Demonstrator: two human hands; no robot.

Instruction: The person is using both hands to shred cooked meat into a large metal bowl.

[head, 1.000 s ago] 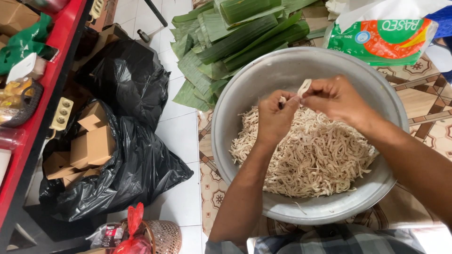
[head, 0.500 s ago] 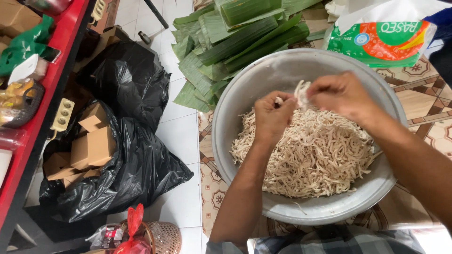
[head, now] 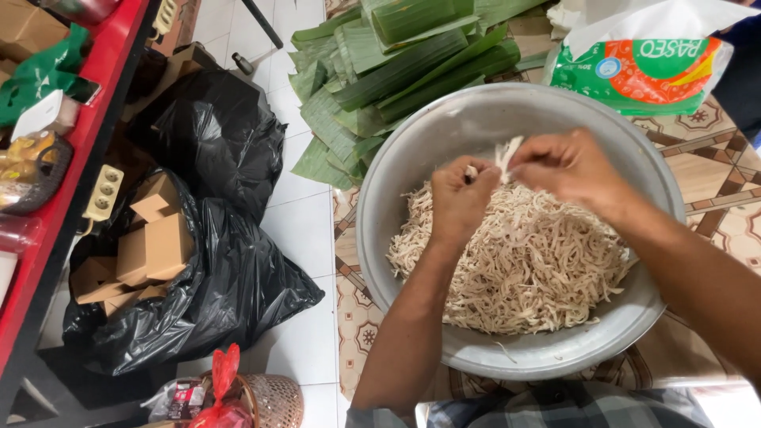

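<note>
A wide grey metal basin (head: 412, 150) sits on a patterned mat and holds a heap of pale shredded strands (head: 523, 269). Both hands hover over the far side of the heap. My left hand (head: 460, 198) and my right hand (head: 567, 166) pinch the two ends of one small pale piece (head: 503, 154) between their fingertips, just above the strands.
Stacked green banana leaves (head: 396, 55) lie beyond the basin. A green and orange tissue pack (head: 642, 71) is at the far right. Black plastic bags (head: 230, 277) with brown cardboard boxes (head: 154, 246) stand on the white tiles at left, beside a red shelf (head: 95, 135). A small wicker basket (head: 277, 400) is near me.
Both hands stayed over the basin and kept working the pale piece; they shifted slightly and the piece now sticks up between the fingertips.
</note>
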